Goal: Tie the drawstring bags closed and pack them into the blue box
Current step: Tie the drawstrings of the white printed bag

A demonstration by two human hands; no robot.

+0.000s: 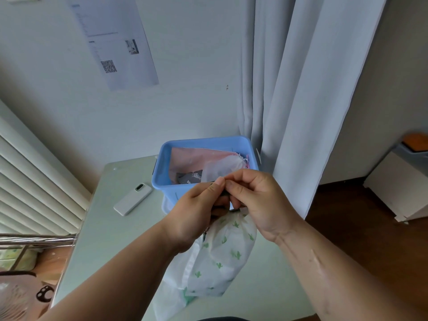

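A white drawstring bag with green cactus prints [227, 256] hangs in the air above the table, its neck gathered. My left hand [196, 214] and my right hand [257, 200] meet just above that neck, both pinching its dark drawstring between thumb and fingers. Behind my hands stands the blue box [166, 181], open on top. Inside it lie a pink bag [192, 158], a white mesh bag [222, 167] and a grey patterned bag [188, 177]. Under the held bag, more white fabric [171, 295] lies on the table.
The pale green table [111, 242] carries a white phone [133, 199], face down, left of the box. White curtains [289, 100] hang behind and to the right. A radiator [30, 186] runs along the left wall. A white cabinet [400, 181] stands at the right.
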